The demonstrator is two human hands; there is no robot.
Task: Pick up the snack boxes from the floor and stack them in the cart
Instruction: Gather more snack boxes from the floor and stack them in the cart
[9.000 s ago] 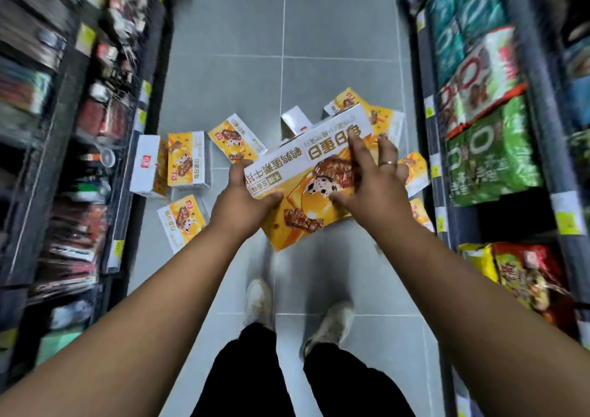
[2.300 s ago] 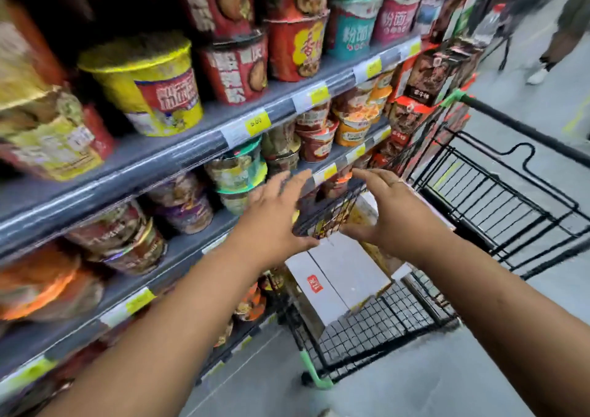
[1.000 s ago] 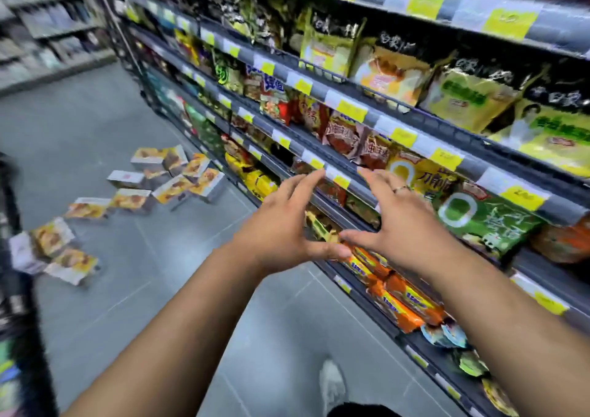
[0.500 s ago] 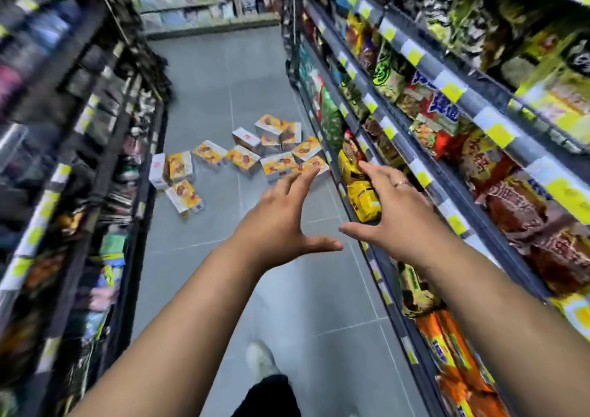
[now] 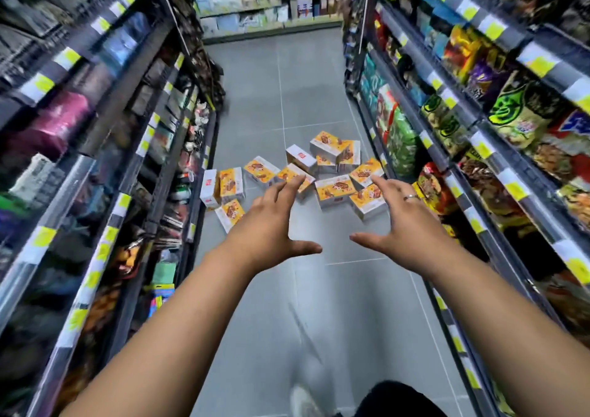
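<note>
Both hands were out in front over the aisle, empty. Left hand (image 5: 271,225) had its fingers spread and straight, thumb pointing inward. Right hand (image 5: 402,222) mirrored it, with a ring (image 5: 410,197) on one finger. The thumbs pointed at each other with a gap between them, and neither hand gripped anything.

Snack boxes (image 5: 333,190) lay scattered on the grey tile floor (image 5: 287,97), ahead of the hands. The main cluster sat centre-right, some boxes piled on others, its right edge just beside the base of the right shelves (image 5: 479,129). A smaller group (image 5: 223,187) sat against the base of the left shelves (image 5: 95,161), with one box (image 5: 230,214) nearest the person. Together the boxes spanned nearly the full width of the aisle.

The left fingertips overlapped one box in the head view; I couldn't tell whether they touched it.

The aisle was narrow, with shelf edges and yellow price tags running down both sides. Tile showed from the person's shoe (image 5: 303,397) up to the boxes. Beyond the pile the floor ran on to a cross shelf (image 5: 255,1) at the far end. The shelf fronts were motion-blurred, especially on the left.
</note>
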